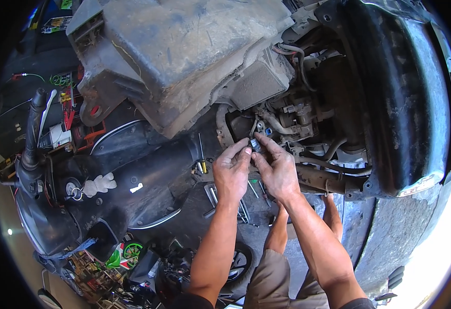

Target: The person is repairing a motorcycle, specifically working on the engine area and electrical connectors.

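In front of the scooter's exposed engine (295,116), my two hands meet around a small grey-blue part (255,144) whose exact kind I cannot make out. My left hand (232,172) is closed, its thumb and forefinger pinched at the part's left side. My right hand (278,172) grips it from the right, with the thumb below and the forefinger reaching above. Just beyond the fingertips lie a hose (273,122) and a small blue fitting (268,132). The fingers cover some of the held part.
A large dusty plastic housing (184,41) looms above. To the right is the black tail cover (408,103). Screwdrivers (202,159) rest on the scooter's floorboard left of my hands. Several metal tools (243,208) lie below. A key with a bear-shaped keyring (100,185) sits at the ignition.
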Available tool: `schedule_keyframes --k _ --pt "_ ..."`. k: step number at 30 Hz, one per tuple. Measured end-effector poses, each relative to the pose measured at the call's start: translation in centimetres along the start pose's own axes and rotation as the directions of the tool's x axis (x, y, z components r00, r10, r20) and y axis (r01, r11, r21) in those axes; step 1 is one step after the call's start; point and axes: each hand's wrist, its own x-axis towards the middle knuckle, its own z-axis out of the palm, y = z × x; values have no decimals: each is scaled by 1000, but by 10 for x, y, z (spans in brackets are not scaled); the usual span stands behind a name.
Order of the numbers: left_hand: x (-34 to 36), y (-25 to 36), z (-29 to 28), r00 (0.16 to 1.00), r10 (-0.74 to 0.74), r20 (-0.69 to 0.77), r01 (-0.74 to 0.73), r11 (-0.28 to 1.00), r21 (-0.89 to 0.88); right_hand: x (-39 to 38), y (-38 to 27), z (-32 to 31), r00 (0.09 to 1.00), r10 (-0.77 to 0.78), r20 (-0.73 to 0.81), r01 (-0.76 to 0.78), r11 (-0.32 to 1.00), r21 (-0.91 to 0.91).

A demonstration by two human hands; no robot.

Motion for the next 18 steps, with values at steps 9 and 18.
schedule_keyframes --k 9,18 --pt "1 1 -2 979 -201 5 197 950 -244 2 -12 -6 986 142 87 -149 985 83" --pt "3 -9 8 986 -166 14 166 985 -53 -1 -1 -3 999 -28 24 27 998 52"
